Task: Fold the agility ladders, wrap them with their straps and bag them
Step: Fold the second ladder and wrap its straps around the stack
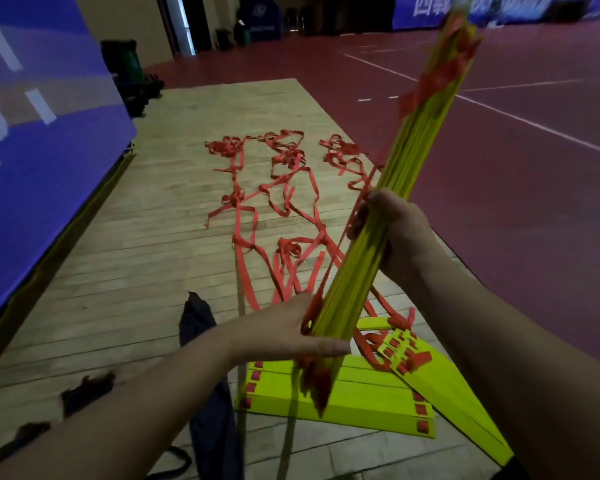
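Observation:
A stacked bundle of yellow ladder rungs (395,174) tilts up from lower centre to the upper right, with red strap ends at both ends. My right hand (392,226) grips the bundle at its middle. My left hand (291,330) holds the lower end, thumb laid across it, with a red strap running up past the fingers. Red straps (284,188) lie tangled on the wooden floor beyond. Two more stacks of yellow rungs (361,400) lie flat on the floor under the bundle. A dark bag (205,375) lies to their left.
A blue padded wall (39,116) runs along the left. The wooden floor (136,254) gives way to a dark red court floor (516,168) with white lines on the right. Dark bins and gear (129,71) stand at the far left corner.

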